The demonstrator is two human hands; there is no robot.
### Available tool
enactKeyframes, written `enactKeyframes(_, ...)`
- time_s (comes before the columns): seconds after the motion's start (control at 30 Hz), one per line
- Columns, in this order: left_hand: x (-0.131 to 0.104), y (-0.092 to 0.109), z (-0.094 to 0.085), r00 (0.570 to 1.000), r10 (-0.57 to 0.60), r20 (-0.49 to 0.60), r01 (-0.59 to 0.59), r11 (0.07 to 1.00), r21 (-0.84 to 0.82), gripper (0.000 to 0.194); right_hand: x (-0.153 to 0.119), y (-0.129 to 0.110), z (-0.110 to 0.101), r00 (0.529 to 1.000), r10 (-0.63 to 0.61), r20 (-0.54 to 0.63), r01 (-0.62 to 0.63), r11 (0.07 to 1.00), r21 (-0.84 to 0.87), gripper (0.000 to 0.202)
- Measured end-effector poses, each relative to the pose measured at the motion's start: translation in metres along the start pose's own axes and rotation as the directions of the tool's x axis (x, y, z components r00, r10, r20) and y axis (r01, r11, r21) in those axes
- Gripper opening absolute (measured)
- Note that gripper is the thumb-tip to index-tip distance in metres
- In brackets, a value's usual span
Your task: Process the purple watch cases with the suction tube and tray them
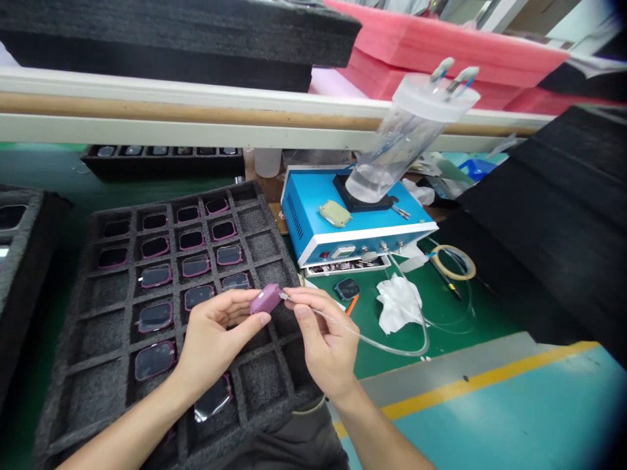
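Note:
My left hand point(213, 329) grips a small purple watch case point(265, 299) between thumb and fingers, tilted above the foam tray. My right hand point(330, 343) pinches the end of a clear thin tube point(392, 350), whose tip meets the right end of the case. Whether the tip is inside the case or only touching it, I cannot tell. From my fingers the tube loops right and back towards a blue machine point(313, 236). Below both hands lies a black foam tray point(105, 329), with purple-rimmed watch faces point(155, 318) in several compartments.
On the machine stand a tilted clear cylinder point(392, 147) and a pale green case point(335, 213). A dark watch point(347, 288), an orange stick point(352, 305) and a crumpled white tissue point(400, 302) lie on the green table. Overhead runs a shelf point(171, 127); black foam point(553, 228) stands right.

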State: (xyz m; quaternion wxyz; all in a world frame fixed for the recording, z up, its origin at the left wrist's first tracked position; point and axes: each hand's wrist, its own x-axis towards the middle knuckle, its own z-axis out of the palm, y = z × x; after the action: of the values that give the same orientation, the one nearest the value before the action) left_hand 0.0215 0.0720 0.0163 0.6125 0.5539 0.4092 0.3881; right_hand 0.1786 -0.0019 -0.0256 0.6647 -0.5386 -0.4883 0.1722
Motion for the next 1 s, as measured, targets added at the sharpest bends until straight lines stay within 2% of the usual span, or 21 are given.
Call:
enactKeyframes(0.3,0.0010,0.0007,0.0002,1.000,0.031,0.002,-0.031,0.999,0.016,0.029,0.0026,-0.0008,0.0012,0.999,-0.034,-0.006,0.034,0.999,-0.002,0.018)
enactKeyframes(0.53,0.0009,0.0007,-0.0007,1.000,0.005,0.009,-0.005,1.000,0.025,0.032,0.0023,0.0002,0.0012,1.000,-0.011,0.001,0.011,1.000,0.008,0.017)
enactKeyframes(1.0,0.0004,-0.0001,-0.0009,0.999,0.031,0.014,-0.032,0.999,0.019,0.028,0.0032,-0.0002,0.0022,1.000,-0.001,0.006,0.001,0.999,0.037,0.017)
